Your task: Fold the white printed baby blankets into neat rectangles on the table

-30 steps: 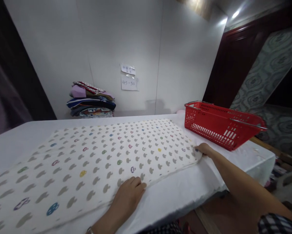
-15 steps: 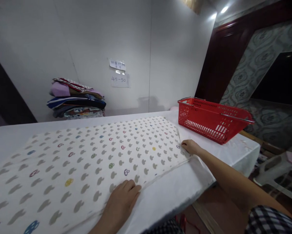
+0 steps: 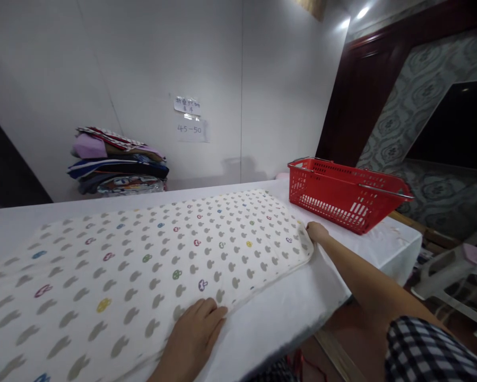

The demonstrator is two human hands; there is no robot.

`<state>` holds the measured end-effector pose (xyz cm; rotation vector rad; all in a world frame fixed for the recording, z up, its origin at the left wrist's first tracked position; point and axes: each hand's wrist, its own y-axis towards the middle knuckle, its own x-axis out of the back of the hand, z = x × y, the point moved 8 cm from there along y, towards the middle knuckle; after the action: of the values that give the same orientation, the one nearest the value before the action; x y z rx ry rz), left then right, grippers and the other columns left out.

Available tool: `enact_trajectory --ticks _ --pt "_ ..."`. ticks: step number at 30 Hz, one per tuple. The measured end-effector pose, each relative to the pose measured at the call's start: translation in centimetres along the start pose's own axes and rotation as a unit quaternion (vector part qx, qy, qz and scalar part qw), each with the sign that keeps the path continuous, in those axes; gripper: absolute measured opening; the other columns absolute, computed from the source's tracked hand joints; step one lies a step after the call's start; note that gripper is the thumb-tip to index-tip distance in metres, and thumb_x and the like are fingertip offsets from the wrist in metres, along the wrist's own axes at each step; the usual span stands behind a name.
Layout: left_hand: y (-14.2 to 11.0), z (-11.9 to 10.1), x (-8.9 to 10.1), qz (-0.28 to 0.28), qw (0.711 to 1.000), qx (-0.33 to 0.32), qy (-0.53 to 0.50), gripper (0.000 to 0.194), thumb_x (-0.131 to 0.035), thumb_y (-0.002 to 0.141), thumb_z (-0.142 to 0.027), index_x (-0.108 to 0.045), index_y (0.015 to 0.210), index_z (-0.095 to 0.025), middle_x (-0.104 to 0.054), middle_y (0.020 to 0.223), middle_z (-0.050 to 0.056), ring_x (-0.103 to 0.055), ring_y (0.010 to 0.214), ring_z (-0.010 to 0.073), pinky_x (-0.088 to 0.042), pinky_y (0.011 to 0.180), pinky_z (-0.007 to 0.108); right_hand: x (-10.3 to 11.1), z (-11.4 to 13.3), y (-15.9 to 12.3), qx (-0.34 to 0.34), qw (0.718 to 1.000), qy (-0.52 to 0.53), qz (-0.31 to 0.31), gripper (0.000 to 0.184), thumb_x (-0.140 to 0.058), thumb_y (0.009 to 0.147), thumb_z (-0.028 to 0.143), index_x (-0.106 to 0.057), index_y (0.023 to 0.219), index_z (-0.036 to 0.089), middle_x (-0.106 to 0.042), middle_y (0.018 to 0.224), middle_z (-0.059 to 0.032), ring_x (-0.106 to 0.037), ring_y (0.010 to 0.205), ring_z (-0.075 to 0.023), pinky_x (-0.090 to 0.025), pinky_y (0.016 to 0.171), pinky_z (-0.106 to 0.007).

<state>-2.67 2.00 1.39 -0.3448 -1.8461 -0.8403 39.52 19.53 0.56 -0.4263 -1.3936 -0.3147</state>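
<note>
A white cloth (image 3: 142, 281) printed with grey mushrooms and a few coloured ones lies spread over the white-covered table. My left hand (image 3: 194, 331) rests palm down on its near edge, fingers lightly bent and touching the fabric; nothing shows lifted in it. At the cloth's right end, my right hand (image 3: 317, 232) is closed on the edge between thumb and fingers. The fingertips there are partly hidden. The near right corner of the cloth looks rounded and slightly raised beside that hand.
A red plastic basket (image 3: 341, 196) with metal handles stands at the table's right end, just beyond my right hand. A stack of folded fabrics (image 3: 121, 162) sits at the back left against the wall. A white stool (image 3: 453, 286) is on the right.
My right hand has shifted slightly right and up with the cloth's edge, and the near right corner has become rounder. My left hand has stayed on the near edge. The view has shifted slightly.
</note>
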Motion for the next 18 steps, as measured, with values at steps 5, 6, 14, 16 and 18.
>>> enact_trajectory --ticks 5,6,14,16,18 --pt "0.0 0.0 0.1 0.009 1.0 0.009 -0.012 0.017 -0.044 0.089 -0.022 -0.061 0.093 -0.025 -0.057 0.082 0.0 -0.055 0.075 0.0147 -0.043 0.063 0.026 -0.2 1.5 1.6 0.017 1.0 0.01 0.009 0.029 -0.052 0.09 0.038 -0.059 0.105 0.014 -0.061 0.104 -0.0063 -0.059 0.09 -0.0166 -0.05 0.079 -0.036" --pt "-0.1 0.0 0.0 0.012 1.0 0.012 -0.014 0.017 -0.044 0.089 -0.022 -0.06 0.093 -0.025 -0.057 0.082 0.0 -0.055 0.075 0.0147 -0.044 0.064 0.026 0.0 1.2 1.7 0.015 1.0 0.011 0.007 0.029 -0.052 0.09 0.037 -0.058 0.106 0.014 -0.06 0.105 -0.0064 -0.059 0.09 -0.0166 -0.05 0.078 -0.036" --pt "-0.3 0.3 -0.1 0.008 1.0 0.014 -0.02 0.016 -0.046 0.088 -0.022 -0.06 0.091 -0.026 -0.059 0.082 0.0 -0.056 0.076 0.0148 -0.047 0.066 0.027 0.3 -3.3 2.2 0.003 1.0 -0.022 0.009 0.028 -0.053 0.09 0.034 -0.057 0.111 0.015 -0.057 0.112 -0.0081 -0.058 0.095 -0.0181 -0.05 0.081 -0.037" --pt "-0.2 0.3 0.0 0.003 1.0 0.008 -0.02 0.015 -0.047 0.087 -0.022 -0.06 0.091 -0.026 -0.06 0.082 0.0 -0.057 0.075 0.0146 -0.047 0.065 0.026 0.1 -3.0 2.7 0.012 0.999 -0.027 0.015 0.028 -0.053 0.09 0.034 -0.056 0.111 0.015 -0.058 0.111 -0.0072 -0.058 0.095 -0.018 -0.05 0.081 -0.038" --pt "-0.1 0.4 0.2 -0.002 1.0 0.0 -0.018 0.014 -0.049 0.086 -0.022 -0.06 0.093 -0.026 -0.061 0.082 -0.001 -0.058 0.075 0.0145 -0.049 0.065 0.026 -0.1 -2.2 3.4 0.024 0.999 -0.026 0.021 0.028 -0.053 0.09 0.034 -0.057 0.109 0.014 -0.058 0.109 -0.0071 -0.058 0.094 -0.018 -0.05 0.081 -0.038"
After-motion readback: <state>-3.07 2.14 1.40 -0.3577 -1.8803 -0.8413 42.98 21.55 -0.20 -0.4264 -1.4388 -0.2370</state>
